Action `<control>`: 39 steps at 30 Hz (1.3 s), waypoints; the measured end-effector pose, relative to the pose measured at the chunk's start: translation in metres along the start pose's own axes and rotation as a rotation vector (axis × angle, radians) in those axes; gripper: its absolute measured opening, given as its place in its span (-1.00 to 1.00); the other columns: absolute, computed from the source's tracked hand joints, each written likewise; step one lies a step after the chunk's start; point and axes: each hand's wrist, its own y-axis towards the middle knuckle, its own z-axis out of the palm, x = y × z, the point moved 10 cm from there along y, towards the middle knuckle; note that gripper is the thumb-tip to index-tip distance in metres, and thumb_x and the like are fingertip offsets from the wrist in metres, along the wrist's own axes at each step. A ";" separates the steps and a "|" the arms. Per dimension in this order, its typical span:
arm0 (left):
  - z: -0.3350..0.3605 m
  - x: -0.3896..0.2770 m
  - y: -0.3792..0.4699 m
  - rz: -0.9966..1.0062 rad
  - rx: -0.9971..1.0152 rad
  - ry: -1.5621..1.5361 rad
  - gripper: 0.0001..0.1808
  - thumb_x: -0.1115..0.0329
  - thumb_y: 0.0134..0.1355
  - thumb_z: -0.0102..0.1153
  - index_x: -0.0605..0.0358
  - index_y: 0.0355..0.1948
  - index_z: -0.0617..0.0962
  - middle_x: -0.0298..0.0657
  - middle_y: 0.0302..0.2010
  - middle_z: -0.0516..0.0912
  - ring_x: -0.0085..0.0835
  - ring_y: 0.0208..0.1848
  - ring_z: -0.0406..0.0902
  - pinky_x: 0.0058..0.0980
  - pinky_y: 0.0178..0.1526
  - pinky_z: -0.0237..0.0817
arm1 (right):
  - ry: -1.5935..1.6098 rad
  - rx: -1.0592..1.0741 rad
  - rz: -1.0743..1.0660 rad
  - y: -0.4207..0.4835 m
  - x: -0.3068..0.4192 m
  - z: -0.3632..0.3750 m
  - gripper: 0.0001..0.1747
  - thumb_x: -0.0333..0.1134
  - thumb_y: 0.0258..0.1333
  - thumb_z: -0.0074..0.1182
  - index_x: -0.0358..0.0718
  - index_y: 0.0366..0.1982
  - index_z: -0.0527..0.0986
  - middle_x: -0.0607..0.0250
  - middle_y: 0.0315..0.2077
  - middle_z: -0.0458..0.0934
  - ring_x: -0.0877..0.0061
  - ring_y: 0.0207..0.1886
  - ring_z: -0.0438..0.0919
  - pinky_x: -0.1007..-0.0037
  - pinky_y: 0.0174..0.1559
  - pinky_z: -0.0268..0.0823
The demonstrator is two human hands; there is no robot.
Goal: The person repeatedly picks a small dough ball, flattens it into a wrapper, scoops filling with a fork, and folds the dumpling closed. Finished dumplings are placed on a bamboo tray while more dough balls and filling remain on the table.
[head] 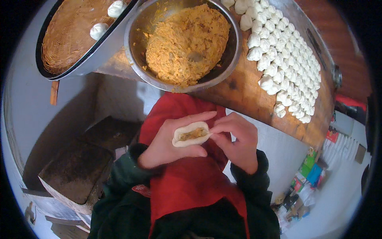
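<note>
My left hand (167,140) cups an open dough wrapper (179,142) with orange-brown filling in its middle, thumb along one side and fingers along the other. The thumb and fingertips of my right hand (235,134) pinch the wrapper's right end. Above my hands, a steel bowl (129,56) holds a large mound of orange filling (188,44) at the table's edge. Two pleated buns (116,8) (98,31) rest on a round woven steamer mat (68,33) at upper left. Many small dough pieces (283,62) lie in rows on the wooden board at upper right.
The wooden board (235,89) runs along the far side, beyond my red apron (191,185). A dark-topped block (74,170) stands low at left. Several colourful packages and bags (310,170) lie low at right.
</note>
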 end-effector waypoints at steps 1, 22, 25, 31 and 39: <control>0.002 -0.002 0.000 0.002 0.017 0.073 0.02 0.39 0.15 0.62 0.19 0.58 0.32 -0.31 0.10 0.71 -0.57 0.10 0.61 -0.51 0.20 0.43 | 0.025 -0.053 -0.038 0.000 0.004 -0.005 -0.75 -0.40 0.01 0.45 -0.14 -0.22 0.68 0.22 -0.27 0.72 0.22 -0.20 0.69 0.29 -0.16 0.55; -0.003 -0.012 0.010 0.115 -0.081 0.490 -0.54 0.31 0.20 0.59 0.19 0.06 0.65 -0.21 -0.05 0.78 -0.48 -0.03 0.74 -0.43 0.01 0.55 | -0.162 -0.072 -0.027 -0.001 0.008 -0.002 -0.73 -0.35 -0.07 0.49 -0.08 -0.27 0.67 0.30 -0.27 0.70 0.30 -0.21 0.68 0.31 -0.18 0.56; -0.003 -0.013 0.010 0.106 -0.088 0.551 -0.55 0.32 0.16 0.61 0.16 0.03 0.66 -0.19 -0.10 0.78 -0.46 -0.07 0.75 -0.42 -0.04 0.55 | -0.192 -0.034 -0.065 0.003 0.010 0.002 -0.72 -0.33 -0.09 0.51 -0.07 -0.26 0.67 0.29 -0.27 0.70 0.31 -0.21 0.68 0.31 -0.20 0.55; -0.012 -0.021 0.008 0.187 -0.267 0.524 -0.65 0.29 0.09 0.60 0.05 -0.14 0.68 -0.17 -0.25 0.74 -0.12 -0.20 0.74 -0.31 -0.18 0.54 | -0.143 0.002 -0.058 -0.003 0.017 0.007 -0.66 -0.43 -0.16 0.56 -0.16 -0.27 0.67 0.23 -0.26 0.70 0.31 -0.25 0.66 0.35 -0.25 0.50; -0.004 -0.015 0.011 0.172 -0.157 0.669 -0.62 0.32 0.10 0.62 0.08 -0.11 0.67 -0.21 -0.27 0.74 -0.38 -0.26 0.72 -0.41 -0.19 0.51 | -0.228 -0.071 -0.150 -0.001 0.018 0.006 -0.65 -0.42 -0.18 0.55 -0.16 -0.25 0.68 0.27 -0.26 0.69 0.28 -0.26 0.65 0.32 -0.24 0.51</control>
